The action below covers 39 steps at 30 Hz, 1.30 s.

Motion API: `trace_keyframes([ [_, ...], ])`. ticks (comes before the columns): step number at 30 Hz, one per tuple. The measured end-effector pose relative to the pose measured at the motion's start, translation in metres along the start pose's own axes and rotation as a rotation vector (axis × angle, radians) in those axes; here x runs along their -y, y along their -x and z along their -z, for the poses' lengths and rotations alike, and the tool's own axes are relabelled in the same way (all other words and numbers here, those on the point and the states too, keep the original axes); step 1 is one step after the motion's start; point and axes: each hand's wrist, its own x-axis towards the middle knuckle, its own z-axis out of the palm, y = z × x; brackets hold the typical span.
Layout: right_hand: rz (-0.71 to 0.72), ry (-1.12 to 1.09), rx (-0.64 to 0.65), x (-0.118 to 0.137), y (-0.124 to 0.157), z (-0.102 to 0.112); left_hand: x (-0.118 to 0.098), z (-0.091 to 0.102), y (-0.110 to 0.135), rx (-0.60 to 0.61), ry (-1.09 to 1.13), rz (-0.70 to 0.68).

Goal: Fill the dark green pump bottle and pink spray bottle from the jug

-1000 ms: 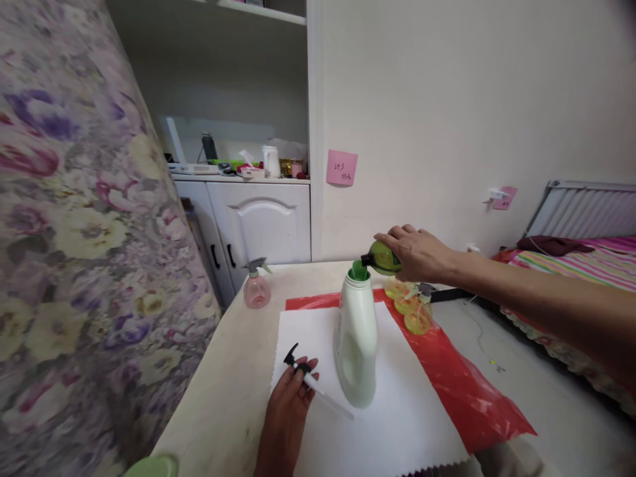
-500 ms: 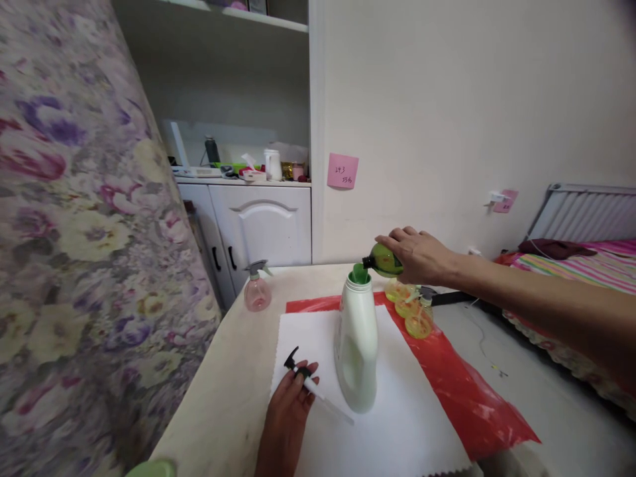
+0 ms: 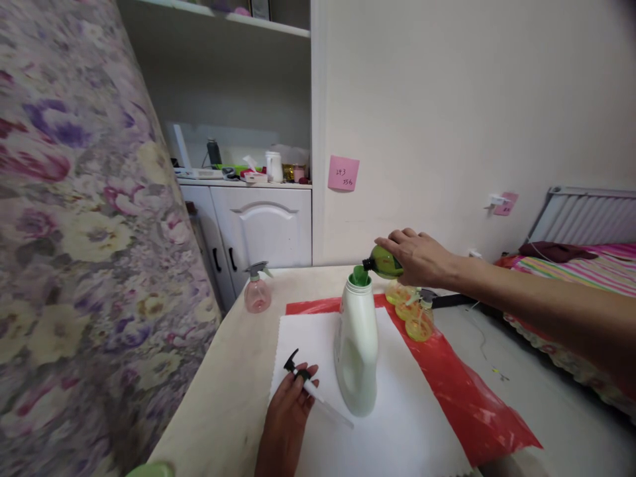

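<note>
My right hand (image 3: 420, 257) is wrapped round a green bottle (image 3: 385, 262), tipped on its side with its black neck at a green funnel (image 3: 360, 274). The funnel sits in the mouth of a large pale-green jug (image 3: 358, 351), which stands upright on a white sheet (image 3: 410, 404). In front and to the left, my left hand (image 3: 289, 411) pinches a black pump head (image 3: 301, 376) by its collar. The pump's clear dip tube slants down to the right, close to the jug's base. Whether liquid flows from the bottle is too small to tell.
A pink spray bottle (image 3: 257, 295) stands at the table's back left. Several yellow bottles (image 3: 419, 324) stand on red plastic sheeting (image 3: 467, 391) to the right. A green lid-like object (image 3: 150, 470) shows at the front left. A floral curtain (image 3: 89, 265) hangs on the left.
Both hands hold nearly the same poses, with the bottle still tipped at the funnel. The whole view has shifted very slightly.
</note>
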Motion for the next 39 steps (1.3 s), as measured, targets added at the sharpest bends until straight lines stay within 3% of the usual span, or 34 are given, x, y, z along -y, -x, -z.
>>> trace_keyframes([
  [22, 0.020, 0.050, -0.006, 0.002, -0.001, 0.003, 0.001, 0.005, -0.003, -0.003, -0.031, 0.024],
  [28, 0.023, 0.064, -0.015, 0.003, -0.001, 0.004, 0.001, 0.005, -0.002, 0.049, 0.024, 0.004],
  [39, 0.041, 0.116, -0.025, 0.004, -0.001, 0.006, 0.004, 0.011, -0.007, 0.014, 0.001, 0.032],
])
